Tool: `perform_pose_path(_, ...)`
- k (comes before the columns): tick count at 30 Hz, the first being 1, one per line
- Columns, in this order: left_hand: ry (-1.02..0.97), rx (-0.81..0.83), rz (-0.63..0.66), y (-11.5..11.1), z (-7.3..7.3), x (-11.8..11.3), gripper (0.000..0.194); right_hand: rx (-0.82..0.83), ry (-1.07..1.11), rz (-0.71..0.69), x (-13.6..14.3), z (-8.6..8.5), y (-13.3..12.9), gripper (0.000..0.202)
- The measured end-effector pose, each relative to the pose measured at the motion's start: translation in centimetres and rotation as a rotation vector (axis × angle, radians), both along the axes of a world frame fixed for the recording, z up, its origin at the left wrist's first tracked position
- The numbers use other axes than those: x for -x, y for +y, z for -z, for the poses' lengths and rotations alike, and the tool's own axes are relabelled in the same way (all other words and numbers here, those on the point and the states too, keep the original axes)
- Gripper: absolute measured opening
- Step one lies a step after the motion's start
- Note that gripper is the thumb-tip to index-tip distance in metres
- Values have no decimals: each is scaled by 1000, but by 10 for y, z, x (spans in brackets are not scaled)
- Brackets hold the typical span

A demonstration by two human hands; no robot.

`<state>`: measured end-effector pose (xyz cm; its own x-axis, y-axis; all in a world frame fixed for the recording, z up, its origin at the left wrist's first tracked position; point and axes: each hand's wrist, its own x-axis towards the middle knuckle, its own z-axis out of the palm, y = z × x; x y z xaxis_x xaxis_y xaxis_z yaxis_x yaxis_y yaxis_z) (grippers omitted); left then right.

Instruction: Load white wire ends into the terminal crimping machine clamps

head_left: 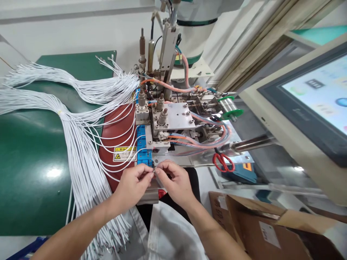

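Observation:
My left hand (pixel 135 183) and my right hand (pixel 175 180) meet fingertip to fingertip at the front edge of the machine, just below the blue fixture blocks (pixel 145 155). Both are closed in a pinch around something tiny and dark, too small to name. White cables (pixel 81 162) lie in a thick bundle left of my left hand. Several single white cables curve from the bundle to the blue blocks, over a red-brown plate (pixel 119 124) with a yellow warning label (pixel 124 154).
A metal machine (pixel 173 117) with hoses stands ahead. Red-handled scissors (pixel 223 162) and a green wire spool (pixel 230 107) are on its right. A tilted screen (pixel 320 94) juts in at the right, above an open cardboard box (pixel 260 231). The green table (pixel 29 162) lies left.

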<state>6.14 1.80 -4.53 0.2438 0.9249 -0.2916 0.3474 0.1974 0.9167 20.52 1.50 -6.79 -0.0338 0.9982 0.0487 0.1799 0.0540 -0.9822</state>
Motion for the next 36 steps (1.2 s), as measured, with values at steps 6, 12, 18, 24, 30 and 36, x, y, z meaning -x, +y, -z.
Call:
perform_pose_path(6, -78, 20, -43, 0, 1, -3, 14, 18, 67, 122, 9, 3, -3, 14)
perform_pose_path(12, 5, -72, -112, -6, 6, -5, 17, 85, 236, 262, 26, 3, -7, 12)
perform_pose_path(18, 35, -135, -132, -6, 7, -5, 14, -89, 67, 244, 21, 3, -4, 12)
perform_pose_path(24, 132, -205, -53, -5, 4, -1, 14, -195, -128, 57, 7, -4, 4, 11)
perform_pose_path(30, 225, -269, 170, 3, -4, 8, 17, -157, -242, -227, -12, -13, 12, 11)
perform_pose_path(36, 139, -130, -10, 1, 1, 5, 14, 36, 48, 70, 9, -1, 2, 17)
